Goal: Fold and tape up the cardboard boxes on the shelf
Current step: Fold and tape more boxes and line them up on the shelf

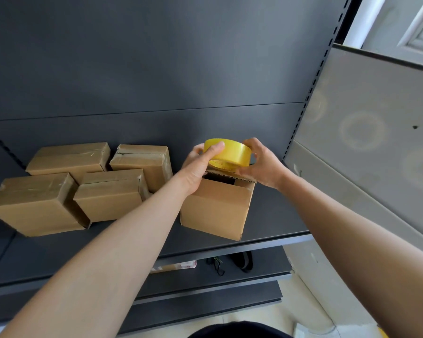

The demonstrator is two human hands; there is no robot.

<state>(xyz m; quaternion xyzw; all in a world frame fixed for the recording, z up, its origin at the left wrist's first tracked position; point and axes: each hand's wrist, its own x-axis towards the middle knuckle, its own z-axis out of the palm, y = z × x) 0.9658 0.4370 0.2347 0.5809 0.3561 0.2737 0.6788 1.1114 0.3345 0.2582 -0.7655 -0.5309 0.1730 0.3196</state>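
The left hand (197,165) and the right hand (263,164) both grip the roll of yellow tape (230,152) just above the open box (215,208) — the left thumb hooked over its upper rim, the right fingers curled round its right side. The glossy, translucent roll lies nearly flat, its core axis roughly upright and tipped so the underside faces the camera. The box is matte corrugated cardboard; left of it, four taped boxes (110,193) sit on the dark shelf (266,230).

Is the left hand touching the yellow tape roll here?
Touching. The head view shows the left hand gripping the yellow tape roll, with its thumb pressed on the roll's top rim.
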